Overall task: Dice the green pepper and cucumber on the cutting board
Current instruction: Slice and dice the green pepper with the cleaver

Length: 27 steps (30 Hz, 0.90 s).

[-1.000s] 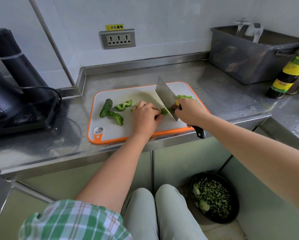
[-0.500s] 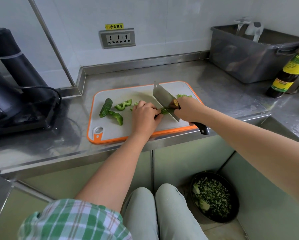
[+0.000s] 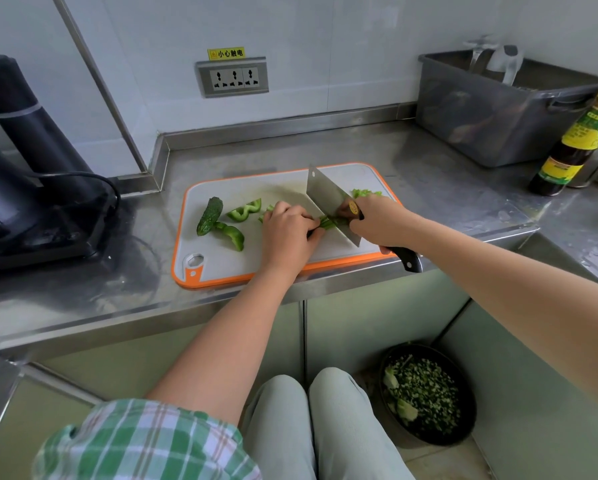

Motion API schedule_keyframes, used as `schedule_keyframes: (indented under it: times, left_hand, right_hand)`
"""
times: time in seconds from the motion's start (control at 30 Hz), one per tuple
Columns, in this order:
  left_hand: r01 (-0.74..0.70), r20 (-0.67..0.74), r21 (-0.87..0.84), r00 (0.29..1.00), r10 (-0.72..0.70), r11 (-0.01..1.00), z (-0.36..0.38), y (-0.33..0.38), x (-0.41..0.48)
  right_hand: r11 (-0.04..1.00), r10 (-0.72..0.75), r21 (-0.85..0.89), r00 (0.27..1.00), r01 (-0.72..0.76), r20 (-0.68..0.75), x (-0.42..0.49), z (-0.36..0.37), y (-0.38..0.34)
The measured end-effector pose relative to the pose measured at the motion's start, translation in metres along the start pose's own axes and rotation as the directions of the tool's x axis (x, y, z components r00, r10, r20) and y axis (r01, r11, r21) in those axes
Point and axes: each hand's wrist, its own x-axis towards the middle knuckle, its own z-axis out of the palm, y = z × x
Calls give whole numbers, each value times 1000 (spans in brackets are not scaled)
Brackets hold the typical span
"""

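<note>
A grey cutting board [image 3: 221, 265] with an orange rim lies on the steel counter. On its left part lie a dark green cucumber piece [image 3: 209, 216] and two green pepper pieces [image 3: 245, 211] [image 3: 233, 235]. My left hand [image 3: 288, 233] holds down green pepper strips [image 3: 329, 223] with curled fingers. My right hand [image 3: 380, 221] grips the black handle of a cleaver [image 3: 328, 199], whose blade stands on the strips right beside my left fingertips. Diced pepper [image 3: 366, 193] lies behind my right hand.
A grey tub [image 3: 491, 109] stands at the back right, with a dark sauce bottle [image 3: 576, 142] beside it. A black appliance [image 3: 24, 174] with a cable fills the left counter. A bin [image 3: 427, 393] of chopped greens sits on the floor below.
The cleaver has come down from its raised tilt onto the pepper strips. My left hand has stayed on the strips.
</note>
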Motion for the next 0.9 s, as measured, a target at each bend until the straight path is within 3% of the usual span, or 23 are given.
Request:
schedule_keyframes:
  times: [0.27,0.6,0.9]
  left_hand:
    - [-7,-15,-4,1000,7,1000,0,1,0]
    - [-8,-2,18,1000,8,1000,-1,1,-1]
    - [-2,-10,18,1000,3,1000,-1,1,0]
  right_hand:
    - [998,25,59,993,-18,-120,-3,11,4]
    - [999,-17,-33,1000,17,3,-4,-5,-5]
    - [997,26,76,995,-19,-97,0,13,-4]
